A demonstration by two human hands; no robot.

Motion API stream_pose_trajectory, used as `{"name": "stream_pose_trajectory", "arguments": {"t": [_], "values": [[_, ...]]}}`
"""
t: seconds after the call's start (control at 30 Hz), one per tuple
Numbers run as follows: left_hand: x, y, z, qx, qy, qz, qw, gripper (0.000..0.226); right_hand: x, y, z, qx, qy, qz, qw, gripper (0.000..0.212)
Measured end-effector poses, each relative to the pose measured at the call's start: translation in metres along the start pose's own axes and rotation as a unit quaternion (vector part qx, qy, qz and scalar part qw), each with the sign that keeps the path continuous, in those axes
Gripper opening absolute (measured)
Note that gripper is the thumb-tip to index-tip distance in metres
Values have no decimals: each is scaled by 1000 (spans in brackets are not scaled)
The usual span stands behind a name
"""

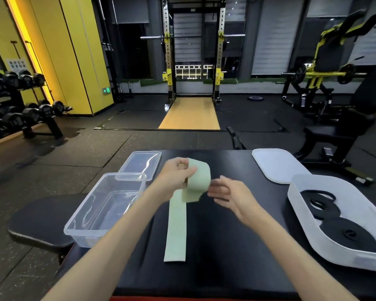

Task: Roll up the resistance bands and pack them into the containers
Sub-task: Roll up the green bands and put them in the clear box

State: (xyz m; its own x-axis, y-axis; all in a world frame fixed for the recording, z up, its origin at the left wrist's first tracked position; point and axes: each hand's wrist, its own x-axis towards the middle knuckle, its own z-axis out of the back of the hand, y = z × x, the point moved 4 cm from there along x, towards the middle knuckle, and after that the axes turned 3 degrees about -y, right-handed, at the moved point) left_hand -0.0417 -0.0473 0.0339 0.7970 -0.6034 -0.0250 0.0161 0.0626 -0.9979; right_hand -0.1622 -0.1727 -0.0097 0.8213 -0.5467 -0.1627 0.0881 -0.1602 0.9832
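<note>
Two containers sit on this black surface [226, 246], one at each side. Way off to the left there's a dumbbell rack [20, 118] on the gym floor, and a black padded seat [44, 220] butts up against the surface's left edge. Next comes the clear tub [85, 205], nothing in it, with its clear lid [141, 164] lying flat just behind it.

The left hand [178, 174] is up off the surface with fingers curled, pinching the top end of the green band [199, 181]. The band loops over beside that hand and drops down, and its long tail lies flat on the surface, running toward the near edge. So it's barely rolled at all.

The right hand [228, 192] is just to the right of the loop, fingers loose and spread, holding nothing. It's kinda blurry, so I can't tell if the fingertips touch the band.

Further right, a white lid [276, 166] lies flat, and in front of it is the white tub [306, 227] with black bands [347, 235] coiled up inside.
</note>
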Motion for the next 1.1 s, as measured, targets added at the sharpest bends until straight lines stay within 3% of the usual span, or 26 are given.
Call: {"name": "stream_pose_trajectory", "arguments": {"t": [0.07,0.17,0.23,0.47,0.8,0.93,1.1], "values": [[-7,1,-17,-16,80,-4,997,21,4,15,7,82,23,-28,996,38],[-17,7,-37,-6,161,-11,987,19,10,20,17,107,27,-72,991,50],[-19,13,-46,-4,175,-3,984,18,14,17,26,99,19,-87,991,54],[-26,39,-70,-41,225,60,972,30,20,21,46,116,-18,-45,992,17],[-26,44,-101,-106,309,84,941,29,40,37,72,93,-33,40,994,24],[-12,47,-105,-85,287,89,950,26,58,43,77,68,-48,59,995,18],[17,84,-106,22,161,119,980,29,99,16,82,7,-75,27,997,22]]}}
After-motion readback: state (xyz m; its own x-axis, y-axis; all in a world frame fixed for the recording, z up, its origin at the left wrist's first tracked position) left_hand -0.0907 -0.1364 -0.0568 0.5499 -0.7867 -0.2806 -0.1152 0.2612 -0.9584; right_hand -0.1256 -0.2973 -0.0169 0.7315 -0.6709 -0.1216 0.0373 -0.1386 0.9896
